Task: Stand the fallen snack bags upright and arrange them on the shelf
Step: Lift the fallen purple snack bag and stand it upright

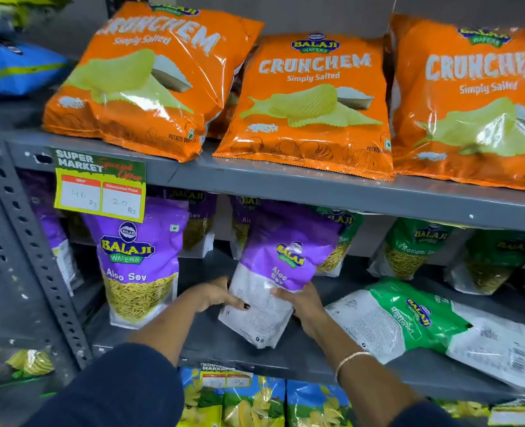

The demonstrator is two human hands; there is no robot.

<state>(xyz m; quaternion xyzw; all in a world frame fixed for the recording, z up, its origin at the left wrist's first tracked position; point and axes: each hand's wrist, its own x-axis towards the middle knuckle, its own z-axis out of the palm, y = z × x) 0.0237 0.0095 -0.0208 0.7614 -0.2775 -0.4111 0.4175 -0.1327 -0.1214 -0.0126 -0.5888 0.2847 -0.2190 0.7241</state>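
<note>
A purple and white Aloo Sev bag (273, 272) is tilted on the middle grey shelf (211, 343), its back side toward me. My left hand (216, 295) grips its left edge and my right hand (301, 303) grips its right edge. To the left another purple Aloo Sev bag (137, 260) stands upright. To the right a green and white Ratlami Sev bag (424, 325) lies flat on the same shelf.
Three orange Crunchem bags (310, 100) lean on the upper shelf (316, 186). More purple and green bags (415, 248) stand at the back of the middle shelf. A price tag (99, 186) hangs on the shelf edge. A perforated grey upright (30, 241) borders the left. Blue-yellow bags (255, 402) sit below.
</note>
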